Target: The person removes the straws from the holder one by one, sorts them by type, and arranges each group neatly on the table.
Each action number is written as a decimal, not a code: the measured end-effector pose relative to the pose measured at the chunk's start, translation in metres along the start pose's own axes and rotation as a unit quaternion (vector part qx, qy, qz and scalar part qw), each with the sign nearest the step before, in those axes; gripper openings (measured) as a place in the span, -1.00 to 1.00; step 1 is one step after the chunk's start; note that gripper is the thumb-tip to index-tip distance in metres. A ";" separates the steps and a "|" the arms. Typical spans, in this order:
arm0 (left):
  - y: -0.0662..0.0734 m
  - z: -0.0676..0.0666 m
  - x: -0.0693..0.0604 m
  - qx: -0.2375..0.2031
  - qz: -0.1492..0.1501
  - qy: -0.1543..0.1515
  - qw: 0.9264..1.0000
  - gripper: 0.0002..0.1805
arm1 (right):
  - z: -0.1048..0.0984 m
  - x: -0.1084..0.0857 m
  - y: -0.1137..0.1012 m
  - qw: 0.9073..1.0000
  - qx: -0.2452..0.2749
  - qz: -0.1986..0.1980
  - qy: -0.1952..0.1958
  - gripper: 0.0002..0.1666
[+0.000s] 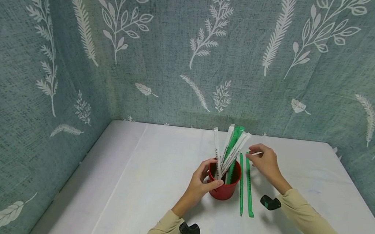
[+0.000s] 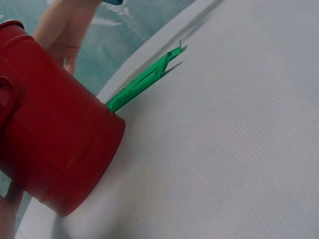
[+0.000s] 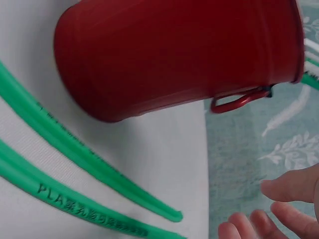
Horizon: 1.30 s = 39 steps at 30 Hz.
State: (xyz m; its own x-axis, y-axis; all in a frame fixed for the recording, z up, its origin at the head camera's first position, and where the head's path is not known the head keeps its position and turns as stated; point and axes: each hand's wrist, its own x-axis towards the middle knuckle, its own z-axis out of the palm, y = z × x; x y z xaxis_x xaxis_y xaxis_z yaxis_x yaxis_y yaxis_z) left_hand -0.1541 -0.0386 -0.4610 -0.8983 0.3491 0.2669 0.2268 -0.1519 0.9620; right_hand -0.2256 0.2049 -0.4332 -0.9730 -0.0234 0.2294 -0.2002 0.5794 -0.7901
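Cup: We have the red cup (image 1: 222, 193) standing on the white table (image 1: 157, 166), with a small handle (image 3: 241, 102) below its rim.
Cup's load: Several white straws (image 1: 217, 145) and green straws (image 1: 233, 142) lean at various angles inside the cup, their tops well above its rim.
Left hand: Our left hand (image 1: 201, 178) grips the cup from its left, thumb at the near rim. We judge this hold worth having, as a top-heavy bunch could tip a light cup.
Right hand: Our right hand (image 1: 265, 160) is to the right of the cup, its fingers loosely bent and holding nothing. The right wrist view shows them apart from the loose straws.
Loose straws: Two lie to the right of the cup, side by side: the inner straw (image 1: 241, 187) just beside it, the outer straw (image 1: 249, 188) a little farther right.
Reach: We judge the step in hand to be the right hand's reach at their far ends; the outer straw, farther from the cup, seems easier to take alone.
Pinch: We do best with thumb and fingertip astride one straw, low on the table, pressing lightly so its wrapper does not crease.
Risk: A wide sweep toward the cup could roll the inner straw against its base.
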 end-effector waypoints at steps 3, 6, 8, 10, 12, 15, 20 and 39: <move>0.001 0.000 0.000 0.000 0.003 0.002 1.000 -0.32 | -0.003 0.000 -0.006 1.000 0.008 0.004 -0.005 -0.70; 0.001 0.000 0.000 0.001 0.004 0.002 1.000 -0.32 | -0.005 -0.001 -0.013 1.000 0.016 0.010 -0.012 -0.67; 0.001 0.000 0.000 0.000 0.003 0.000 1.000 -0.31 | -0.006 -0.001 -0.016 1.000 0.020 0.011 -0.015 -0.65; 0.001 -0.001 0.000 -0.004 0.003 0.000 1.000 -0.32 | -0.007 -0.002 -0.020 0.999 0.027 0.010 -0.019 -0.64; -0.003 -0.001 0.000 -0.009 0.004 0.002 1.000 -0.32 | -0.008 -0.003 -0.024 0.999 0.034 0.005 -0.024 -0.63; -0.016 -0.002 0.001 -0.008 0.006 0.008 1.000 -0.33 | -0.010 -0.005 -0.028 0.998 0.048 -0.008 -0.031 -0.61; -0.007 -0.001 0.000 -0.003 0.003 0.006 1.000 -0.34 | -0.011 -0.008 -0.032 0.998 0.046 -0.035 -0.034 -0.61; 0.000 0.000 0.000 -0.003 0.008 0.000 1.000 -0.33 | 0.004 -0.014 -0.047 0.994 0.061 -0.063 -0.062 -0.68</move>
State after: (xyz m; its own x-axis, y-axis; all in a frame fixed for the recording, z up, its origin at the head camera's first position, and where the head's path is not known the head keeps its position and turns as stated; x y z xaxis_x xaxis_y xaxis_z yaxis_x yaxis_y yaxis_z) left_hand -0.1542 -0.0385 -0.4606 -0.8950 0.3459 0.2816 0.2384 -0.1625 0.9575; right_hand -0.2028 0.1750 -0.4013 -0.9442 -0.1938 0.2662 -0.3272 0.4631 -0.8237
